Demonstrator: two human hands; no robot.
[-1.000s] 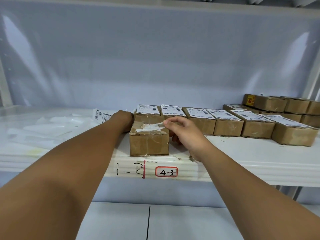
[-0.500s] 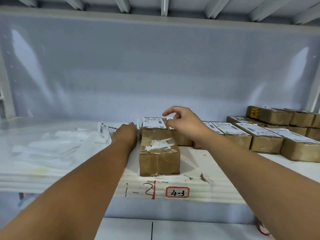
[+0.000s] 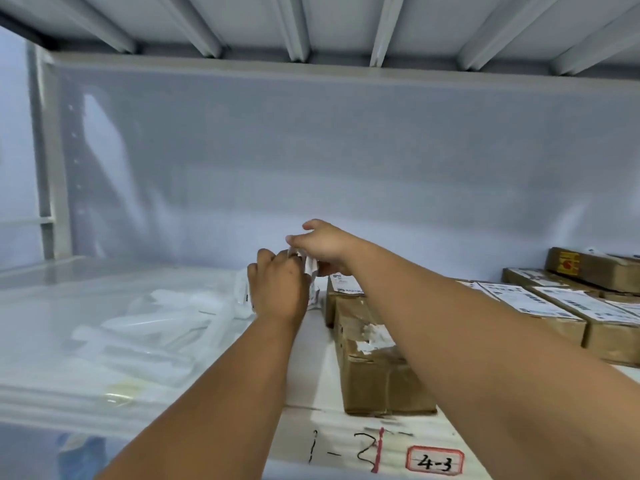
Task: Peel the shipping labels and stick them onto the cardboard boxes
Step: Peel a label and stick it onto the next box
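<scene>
"While both your hands are bunched together at mid-frame, what have they actually got?"

"My left hand (image 3: 278,289) is curled round a wad of label sheets (image 3: 242,294). Its back is to the camera, so I can't say how many. My right hand (image 3: 325,249) pinches the top edge of one shipping label (image 3: 310,266) between thumb and forefinger, with the other fingers lifted, I'd guess to stay off the glue."

"Why hold it up off the shelf?"

"One hand anchors the backing while the other peels. Judging by that, the peel has barely begun."

"And where does it go?"

"Most likely onto the bare cardboard box (image 3: 377,379) at lower centre, standing at the front edge above the 4-3 tag (image 3: 434,460), partly under my right forearm. Torn white scraps (image 3: 375,336) cling to its top, so the label should cover those. The labelled boxes (image 3: 540,306) sit in a row at right, out of the way. The pale sheets (image 3: 156,327) heaped at left are spent backing, I think."
</scene>
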